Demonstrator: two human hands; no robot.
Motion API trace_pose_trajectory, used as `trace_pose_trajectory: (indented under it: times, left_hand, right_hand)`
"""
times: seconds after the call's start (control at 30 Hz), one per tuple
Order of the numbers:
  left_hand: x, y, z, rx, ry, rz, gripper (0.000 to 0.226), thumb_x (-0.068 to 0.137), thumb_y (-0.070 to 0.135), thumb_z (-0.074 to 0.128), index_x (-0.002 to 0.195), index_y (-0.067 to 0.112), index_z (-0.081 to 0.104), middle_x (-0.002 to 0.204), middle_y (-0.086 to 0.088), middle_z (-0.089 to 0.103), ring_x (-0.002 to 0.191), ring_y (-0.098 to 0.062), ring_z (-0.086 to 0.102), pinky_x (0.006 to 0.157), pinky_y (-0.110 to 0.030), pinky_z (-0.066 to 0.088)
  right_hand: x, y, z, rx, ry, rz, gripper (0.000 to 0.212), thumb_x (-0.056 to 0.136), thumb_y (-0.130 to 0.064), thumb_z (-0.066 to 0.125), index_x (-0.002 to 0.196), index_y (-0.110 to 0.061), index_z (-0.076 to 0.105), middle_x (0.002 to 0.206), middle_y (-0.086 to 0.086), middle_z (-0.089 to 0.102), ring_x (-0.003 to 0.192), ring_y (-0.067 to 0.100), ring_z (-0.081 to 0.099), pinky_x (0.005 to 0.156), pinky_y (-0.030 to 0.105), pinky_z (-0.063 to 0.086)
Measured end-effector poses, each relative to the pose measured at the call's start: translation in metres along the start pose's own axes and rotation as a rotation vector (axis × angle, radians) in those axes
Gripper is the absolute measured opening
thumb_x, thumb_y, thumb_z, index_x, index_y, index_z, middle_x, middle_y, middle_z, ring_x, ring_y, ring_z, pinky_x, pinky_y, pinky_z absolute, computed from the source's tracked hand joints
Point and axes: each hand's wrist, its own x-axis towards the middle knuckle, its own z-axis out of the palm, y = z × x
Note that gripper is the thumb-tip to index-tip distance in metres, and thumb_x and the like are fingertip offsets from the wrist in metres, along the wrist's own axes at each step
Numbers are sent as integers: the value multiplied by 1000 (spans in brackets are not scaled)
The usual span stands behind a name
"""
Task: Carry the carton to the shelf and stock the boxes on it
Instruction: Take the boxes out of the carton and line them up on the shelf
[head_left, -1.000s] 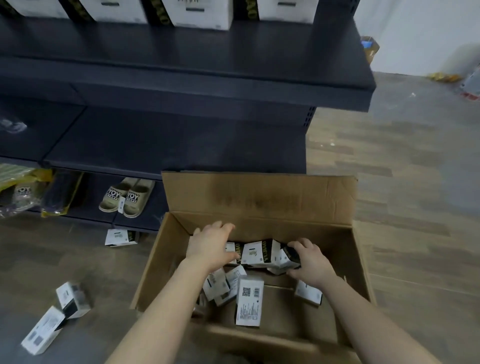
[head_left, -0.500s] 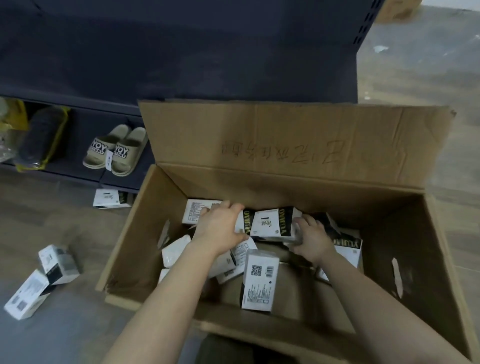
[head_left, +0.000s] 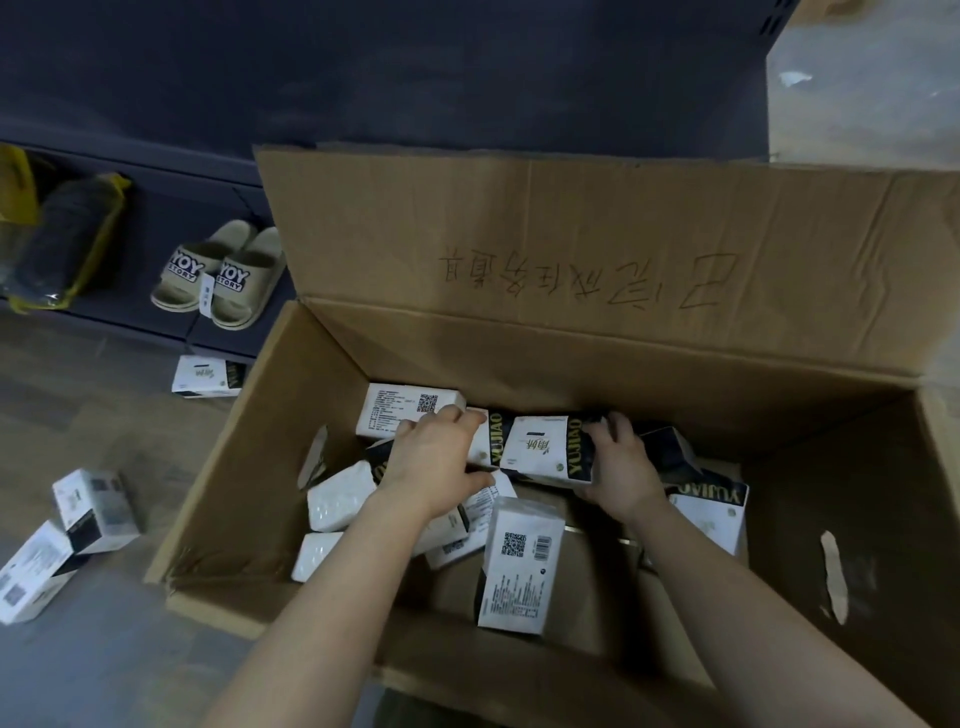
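Your right hand (head_left: 618, 470) curls over the right end of the YUJIAO boxes (head_left: 543, 447), thumb underneath. Your left hand (head_left: 434, 462) bends its fingers over the left end, so the short row is squeezed between the two. Over the last second your hands have stayed on that same cluster while your head dropped closer, and the stocked upper shelf has slid out of view. I judge the handful is gathered but not yet lifted.

The other small boxes, one showing its QR label (head_left: 519, 566), lie jumbled low in the open carton (head_left: 597, 353). The carton sits on the wood-pattern floor (head_left: 93, 395) against the dark shelf unit (head_left: 363, 78). Three stray boxes (head_left: 96, 503) lie on the floor to the left. Beige slippers (head_left: 221, 275) and a bagged dark item (head_left: 65, 244) occupy the bottom shelf.
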Motion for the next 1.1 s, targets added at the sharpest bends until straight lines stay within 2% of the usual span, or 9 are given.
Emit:
trace_pose_trajectory:
  times: [0.1,0.27,0.37,0.67,0.93,1.0,1.1]
  left_hand:
    - [0,1,-2,-6,1,0,75,85,51,65,148,27,31,143,0,43,128,-25,44,104,-41,32]
    - [-7,5,-14,4,-18,1,76,85,51,66,148,27,32,144,0,43,129,-25,44,105,-41,32]
    - [-17,14,-31,3,-33,11,76,83,52,67,147,28,33,143,0,43,129,-25,44,105,-42,32]
    - [-91,51,-140,-12,-49,47,71,82,48,69,143,30,37,133,3,48,123,-22,49,102,-41,35]
    - [-141,85,-272,-1,109,92,77,81,50,69,146,29,34,138,1,46,125,-23,47,101,-41,35]
    - [-152,93,-298,9,154,109,78,80,51,69,146,29,34,139,2,47,124,-22,48,100,-41,36]
    - [-164,101,-330,28,203,127,80,79,52,69,147,29,35,140,2,47,125,-23,49,101,-42,37]
  right_hand:
    - [-1,0,3,-1,9,-17,80,74,-19,79,141,-18,35,154,10,18,133,36,31,106,39,36]
    - [-12,-3,-17,83,59,-27,76,67,-19,83,132,-19,43,140,5,34,120,34,44,93,38,44]
    - [-32,-6,-41,164,95,-35,78,62,-24,87,128,-20,46,136,3,37,116,31,47,89,41,48]
    - [-112,-48,-182,234,104,-155,81,57,-21,86,128,-21,47,129,-3,40,116,22,48,95,37,47]
    - [-181,-103,-317,217,240,-271,81,57,-25,85,129,-25,47,130,-7,39,117,16,47,98,31,44]
    - [-197,-113,-346,225,285,-290,79,58,-24,84,128,-24,48,129,-7,40,116,15,47,97,26,42]
    - [-216,-126,-384,213,340,-323,75,58,-20,84,126,-22,50,120,-11,39,109,6,44,87,12,32]
